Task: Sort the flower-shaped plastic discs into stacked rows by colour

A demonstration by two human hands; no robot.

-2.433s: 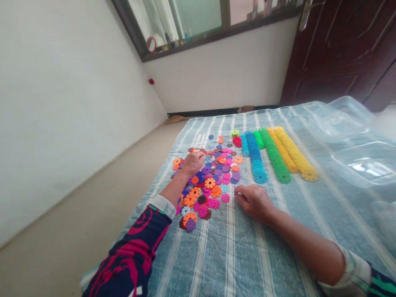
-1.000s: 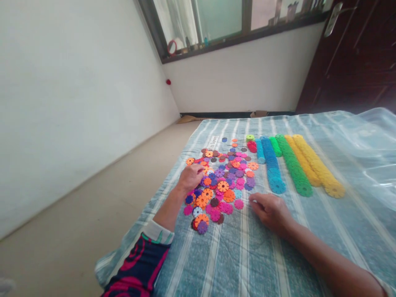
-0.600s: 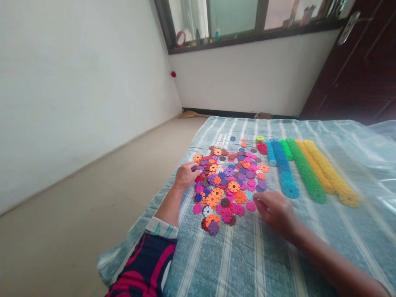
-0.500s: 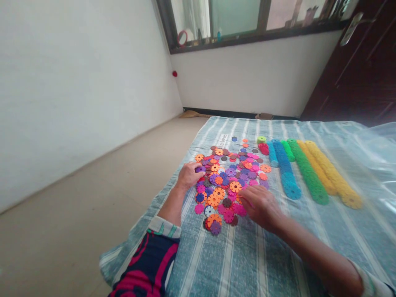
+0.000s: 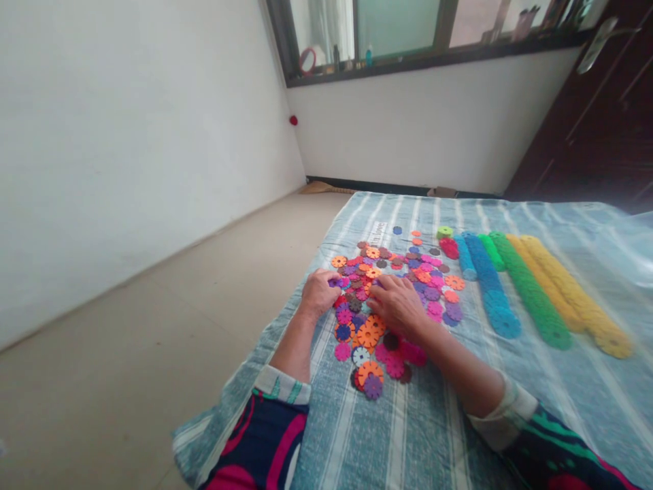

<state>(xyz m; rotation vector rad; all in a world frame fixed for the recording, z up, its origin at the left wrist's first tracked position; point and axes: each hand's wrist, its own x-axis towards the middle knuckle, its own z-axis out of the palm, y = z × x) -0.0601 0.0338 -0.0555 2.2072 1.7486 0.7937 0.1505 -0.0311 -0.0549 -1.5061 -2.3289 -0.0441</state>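
A loose spread of notched plastic discs (image 5: 368, 335) in orange, pink, purple, brown and other colours covers the middle of the striped cloth (image 5: 347, 435). At the left edge of this spread, my left hand (image 5: 319, 294) is closed with its fingertips around a purple notched disc (image 5: 334, 282); whether more discs are under it is hidden. My right hand (image 5: 398, 305) reaches over the middle of the discs, palm down with fingers bent together. A purple disc (image 5: 378, 282) shows at its fingertips, partly covered by them.
To the right lie overlapping rows of sorted discs: blue (image 5: 490, 286), green (image 5: 530, 292) and yellow (image 5: 576, 292). Short red (image 5: 449, 248) and lime (image 5: 445, 233) stacks sit behind. A blurred clear plastic bag (image 5: 630, 248) is at the right edge. The cloth's left side drops toward the floor (image 5: 153, 327).
My right hand has moved left and farther in, from the right side of the discs to their middle. My left hand stays at the left edge. The view has shifted slightly.
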